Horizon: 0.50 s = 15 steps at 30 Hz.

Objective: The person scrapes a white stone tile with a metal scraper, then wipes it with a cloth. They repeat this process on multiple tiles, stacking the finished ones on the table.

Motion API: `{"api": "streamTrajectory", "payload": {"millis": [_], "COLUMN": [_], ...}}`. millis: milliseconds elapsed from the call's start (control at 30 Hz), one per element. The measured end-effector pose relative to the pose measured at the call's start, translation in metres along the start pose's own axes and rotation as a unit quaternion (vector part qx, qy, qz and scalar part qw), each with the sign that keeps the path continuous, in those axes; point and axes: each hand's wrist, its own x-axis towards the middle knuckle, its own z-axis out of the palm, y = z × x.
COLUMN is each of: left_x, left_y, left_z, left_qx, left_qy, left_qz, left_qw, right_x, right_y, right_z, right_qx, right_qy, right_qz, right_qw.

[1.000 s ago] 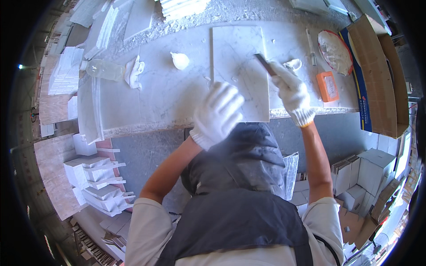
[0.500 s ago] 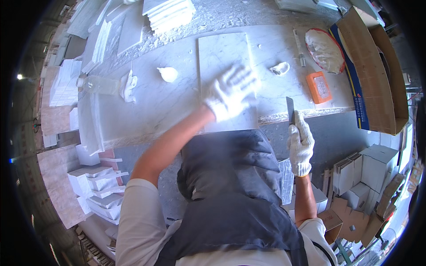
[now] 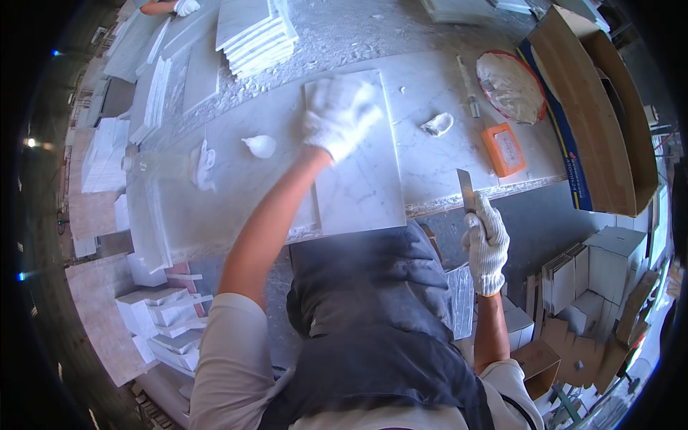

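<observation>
My left hand (image 3: pixel 338 118), in a white knitted glove, lies over the far part of a pale grey-veined marble tile (image 3: pixel 362 190). Motion blurs its fingers, but they look flat on the surface, with the thumb apart. The tile's near end reaches past the bench edge, close to my apron. At the right, in front of the bench, my gloved right hand (image 3: pixel 487 247) grips a scraper (image 3: pixel 466 188), its flat metal blade pointing up and away. Left of the tile sits a small white bulb-shaped piece (image 3: pixel 260 146); to its right is a crumpled whitish lump (image 3: pixel 437 125).
An orange box (image 3: pixel 504 149), a red-rimmed dish of white paste (image 3: pixel 510 86) and a slim tube (image 3: pixel 469 87) lie on the right. Beyond them stands an open cardboard box (image 3: pixel 598 115). Tile stacks (image 3: pixel 258 43) fill the far left; another person's gloved hand (image 3: pixel 187 7) shows there.
My left hand has slid away and left along the tile. The scraper has dipped slightly, still in my right hand. The view has shifted, and another person's hand has appeared at the far left.
</observation>
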Motion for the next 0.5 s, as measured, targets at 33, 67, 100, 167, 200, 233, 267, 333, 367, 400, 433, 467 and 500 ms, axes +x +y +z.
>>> {"api": "streamTrajectory", "payload": {"millis": [33, 67, 100, 167, 200, 233, 267, 333, 367, 400, 433, 467, 500], "left_x": [0.022, 0.032, 0.04, 0.044, 0.039, 0.031, 0.023, 0.0, -0.015, -0.03, -0.048, -0.067, -0.087], "left_y": [-0.02, -0.029, -0.039, -0.041, -0.034, -0.022, -0.01, 0.016, 0.028, 0.039, 0.049, 0.057, 0.064], "left_z": [-0.009, -0.009, -0.013, -0.015, -0.013, -0.011, -0.009, -0.003, 0.001, 0.005, 0.009, 0.012, 0.016], "left_qx": [0.037, 0.151, 0.102, 0.131, 0.119, 0.11, 0.09, 0.196, 0.248, 0.529, 0.757, 0.904, 0.957], "left_qy": [0.027, 0.296, 0.156, 0.097, 0.072, 0.066, 0.073, 0.009, 0.008, 0.085, 0.172, 0.236, 0.274], "left_qz": [-0.034, 0.004, -0.052, -0.004, 0.009, 0.032, 0.06, 0.117, 0.149, 0.165, 0.164, 0.15, 0.056], "left_qw": [0.998, 0.943, 0.981, 0.987, 0.99, 0.991, 0.991, 0.974, 0.957, 0.828, 0.608, 0.322, -0.075], "right_x": [0.004, 0.009, 0.014, 0.023, 0.033, 0.048, 0.062, 0.094, 0.109, 0.127, 0.143, 0.157, 0.17], "right_y": [-0.004, -0.009, -0.015, -0.032, -0.04, -0.046, -0.051, -0.061, -0.063, -0.064, -0.066, -0.067, -0.066], "right_z": [-0.005, -0.01, -0.014, -0.031, -0.042, -0.053, -0.062, -0.089, -0.1, -0.109, -0.118, -0.126, -0.13], "right_qx": [0.018, 0.007, 0.055, 0.121, 0.164, 0.064, 0.063, -0.051, -0.112, -0.17, -0.195, -0.25, -0.305], "right_qy": [0.007, 0.005, 0.022, 0.039, 0.045, 0.064, 0.093, 0.091, 0.096, 0.086, 0.068, 0.056, 0.046], "right_qz": [0.013, 0.018, 0.039, 0.115, 0.11, 0.119, 0.129, 0.071, 0.042, -0.005, -0.006, -0.029, -0.044], "right_qw": [1.0, 1.0, 0.997, 0.985, 0.979, 0.989, 0.985, 0.992, 0.988, 0.982, 0.978, 0.966, 0.95]}}
